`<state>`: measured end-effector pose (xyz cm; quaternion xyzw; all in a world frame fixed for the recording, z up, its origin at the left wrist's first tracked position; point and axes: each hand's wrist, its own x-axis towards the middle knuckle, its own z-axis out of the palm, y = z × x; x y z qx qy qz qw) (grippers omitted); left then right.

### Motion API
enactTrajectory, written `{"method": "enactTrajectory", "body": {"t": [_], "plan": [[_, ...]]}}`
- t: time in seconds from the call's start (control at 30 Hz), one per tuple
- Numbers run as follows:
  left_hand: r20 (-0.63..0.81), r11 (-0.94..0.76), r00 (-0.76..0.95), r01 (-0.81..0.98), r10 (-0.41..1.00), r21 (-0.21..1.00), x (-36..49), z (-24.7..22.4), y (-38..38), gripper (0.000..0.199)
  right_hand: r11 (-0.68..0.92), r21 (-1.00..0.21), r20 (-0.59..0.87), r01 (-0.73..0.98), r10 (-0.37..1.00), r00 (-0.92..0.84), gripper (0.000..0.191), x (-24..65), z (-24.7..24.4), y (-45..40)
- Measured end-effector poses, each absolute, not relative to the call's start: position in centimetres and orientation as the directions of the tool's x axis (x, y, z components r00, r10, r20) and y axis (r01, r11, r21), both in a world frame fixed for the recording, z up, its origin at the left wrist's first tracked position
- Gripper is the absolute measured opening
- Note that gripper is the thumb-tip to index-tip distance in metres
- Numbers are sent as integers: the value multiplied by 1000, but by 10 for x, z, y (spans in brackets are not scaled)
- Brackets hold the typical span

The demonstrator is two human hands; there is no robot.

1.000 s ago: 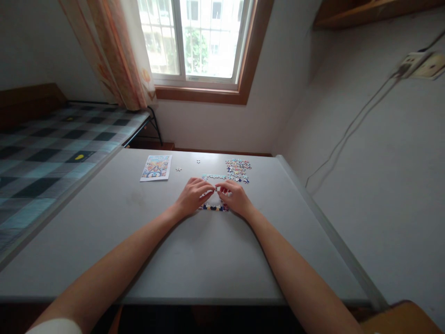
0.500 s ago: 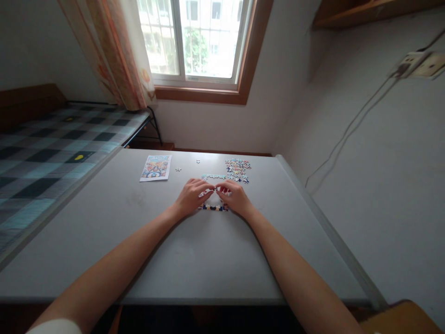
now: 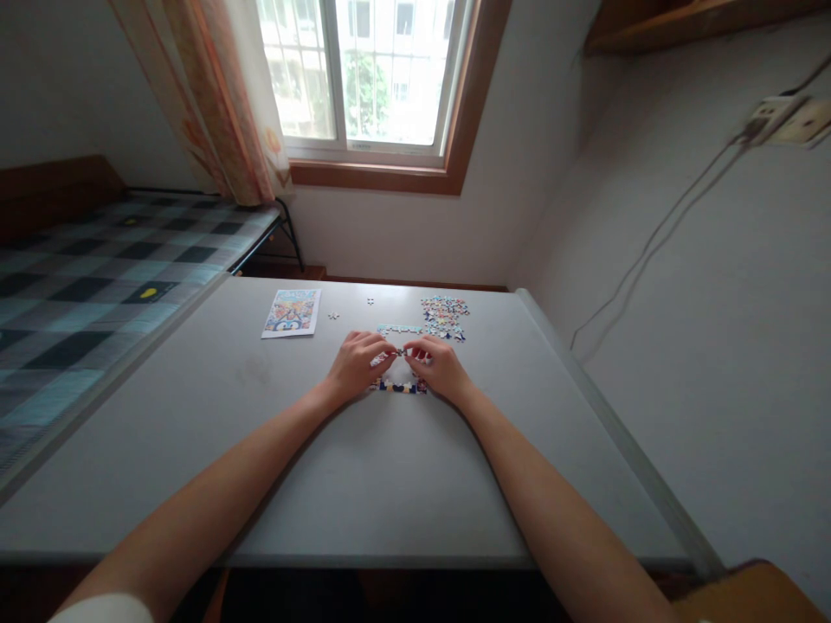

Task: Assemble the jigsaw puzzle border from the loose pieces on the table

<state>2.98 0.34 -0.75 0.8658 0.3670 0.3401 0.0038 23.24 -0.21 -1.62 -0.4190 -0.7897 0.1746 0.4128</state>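
Between the fingertips of my left hand [image 3: 362, 363] and my right hand [image 3: 440, 365] is a small puzzle piece [image 3: 401, 352]; both hands pinch it from opposite sides. It is held over a partly assembled puzzle frame [image 3: 398, 388], whose dark lower edge and pale green upper edge show. My hands cover parts of the frame's left and right sides. A pile of loose puzzle pieces [image 3: 444, 313] lies just beyond my right hand. Beyond my left hand, two stray spots of pieces [image 3: 333, 316] rest apart from the pile.
A printed picture sheet [image 3: 292, 313] lies at the back left of the grey table [image 3: 363, 484]. Left of the table stands a bed with a checked cover [image 3: 97, 285]. A wall with a socket and cable is on the right, a window ahead.
My left fingertips have shifted slightly left, and more of the small piece shows between the hands. The rest looks the same.
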Motion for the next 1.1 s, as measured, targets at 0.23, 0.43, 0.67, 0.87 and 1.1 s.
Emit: {"method": "enactTrajectory", "body": {"t": [0.23, 0.43, 0.67, 0.87, 1.1], "plan": [[600, -729, 491, 639, 632, 245, 29, -10, 5, 15, 588, -628, 504, 510, 806, -310, 13, 232, -14, -3], [588, -725, 499, 647, 637, 237, 30, -9, 5, 14, 595, -630, 511, 499, 802, -310, 14, 232, -14, -3], [591, -723, 498, 653, 635, 227, 30, -10, 5, 14, 593, -628, 511, 503, 803, -307, 15, 232, -14, -3], [601, -716, 480, 658, 639, 236, 29, -10, 5, 14, 580, -639, 499, 505, 813, -302, 19, 233, -16, -2], [600, -721, 484, 650, 637, 240, 30, -10, 5, 13, 571, -647, 491, 506, 819, -297, 12, 234, -17, -1]]}}
